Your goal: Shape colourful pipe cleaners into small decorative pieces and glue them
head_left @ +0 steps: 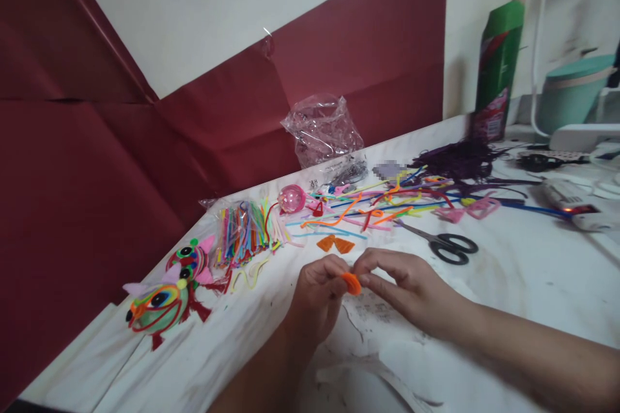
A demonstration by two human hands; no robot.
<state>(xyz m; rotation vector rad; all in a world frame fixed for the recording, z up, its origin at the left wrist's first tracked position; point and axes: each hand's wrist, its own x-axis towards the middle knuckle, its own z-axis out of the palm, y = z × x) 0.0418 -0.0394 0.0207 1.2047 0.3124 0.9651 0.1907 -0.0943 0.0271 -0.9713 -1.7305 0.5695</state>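
Observation:
My left hand (320,290) pinches a small bright orange disc (352,282) that looks like a coiled pipe cleaner. From the other side, my right hand (404,284) grips its edge between thumb and fingertips, so fingers cover part of it. Just beyond both hands lie two orange fan-shaped pieces (343,245), their narrow ends close together. Black-handled scissors (450,246) rest to the right with the blades pointing left. Under my hands is a printed sheet of paper (375,310).
Two decorated fish-like figures (159,310) sit at the left. Bundled pipe cleaners (245,232) are beside them, near a pink transparent ball (291,199). Loose pipe cleaners (349,210) spread behind. Further back are a plastic bag (322,129), dark purple strands (460,164) and a green bottle (501,64).

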